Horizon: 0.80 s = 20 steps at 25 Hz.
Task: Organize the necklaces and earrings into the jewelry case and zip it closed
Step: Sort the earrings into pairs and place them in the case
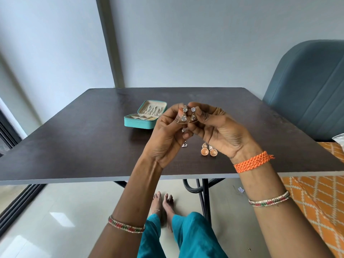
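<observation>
Both hands (191, 127) pinch triangular earrings (188, 118) above mid-table (74, 146), beside the open case (141, 123).

Two triangular drop earrings (187, 116) at centre frame, two gold dome earrings (208, 151) below them, one open teal jewelry case (141, 123) behind, one dark table (74, 138).

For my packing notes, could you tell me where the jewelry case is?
The jewelry case lies open on the table, left of centre, behind the left hand.
</observation>
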{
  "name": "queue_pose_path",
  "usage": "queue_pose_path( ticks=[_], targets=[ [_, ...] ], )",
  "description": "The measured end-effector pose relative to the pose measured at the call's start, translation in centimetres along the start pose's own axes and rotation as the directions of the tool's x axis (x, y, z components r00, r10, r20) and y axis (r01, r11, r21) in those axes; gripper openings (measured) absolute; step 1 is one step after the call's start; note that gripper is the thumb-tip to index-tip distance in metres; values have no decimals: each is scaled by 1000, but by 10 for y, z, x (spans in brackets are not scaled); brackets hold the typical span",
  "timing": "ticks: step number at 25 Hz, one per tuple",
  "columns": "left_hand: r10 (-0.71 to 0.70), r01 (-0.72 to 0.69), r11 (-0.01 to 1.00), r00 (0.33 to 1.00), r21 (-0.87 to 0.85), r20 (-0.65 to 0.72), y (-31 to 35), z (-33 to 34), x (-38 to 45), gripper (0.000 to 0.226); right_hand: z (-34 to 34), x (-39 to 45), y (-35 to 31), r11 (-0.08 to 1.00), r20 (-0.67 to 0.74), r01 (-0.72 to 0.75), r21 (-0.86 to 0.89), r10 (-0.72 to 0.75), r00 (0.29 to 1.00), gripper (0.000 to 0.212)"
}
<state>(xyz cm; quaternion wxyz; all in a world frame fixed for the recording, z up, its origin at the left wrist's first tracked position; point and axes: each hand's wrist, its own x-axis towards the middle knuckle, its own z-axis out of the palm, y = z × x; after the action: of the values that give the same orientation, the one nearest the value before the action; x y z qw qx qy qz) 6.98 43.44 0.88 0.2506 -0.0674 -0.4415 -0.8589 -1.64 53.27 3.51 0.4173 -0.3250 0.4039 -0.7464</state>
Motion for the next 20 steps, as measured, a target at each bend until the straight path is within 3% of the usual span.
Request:
queue_pose_path(
  ticks=[2, 6, 9, 12, 16, 20],
  targets=[
    [1, -1, 1000, 999, 2, -37, -4, -4, 0, 48, 2, 1, 6, 1000, -34, -5, 19, 5, 999, 15],
    [40, -37, 997, 998, 64, -52, 0, -4, -2, 7, 7, 0, 6, 998, -10, 36, 57, -36, 999, 7],
    [112, -105, 993, 984, 59, -140, -16, -11, 3, 14, 5, 10, 30, 993, -119, 109, 44, -103, 988, 16],
    [48, -14, 994, 945, 106, -325, -51, -26, -6, 15, -4, 11, 77, 991, -381, 129, 20, -111, 918, 23],
    [4, 30, 995, 944, 97, -329, -62, -48, 1, 15, -18, 21, 95, 995, -435, 102, -2, -92, 896, 25],
    [-40, 42, 999, 943, -1, -329, -57, -50, 6, 26, -20, 31, 93, 995, -381, 95, 15, -82, 921, 27]
  ],
)
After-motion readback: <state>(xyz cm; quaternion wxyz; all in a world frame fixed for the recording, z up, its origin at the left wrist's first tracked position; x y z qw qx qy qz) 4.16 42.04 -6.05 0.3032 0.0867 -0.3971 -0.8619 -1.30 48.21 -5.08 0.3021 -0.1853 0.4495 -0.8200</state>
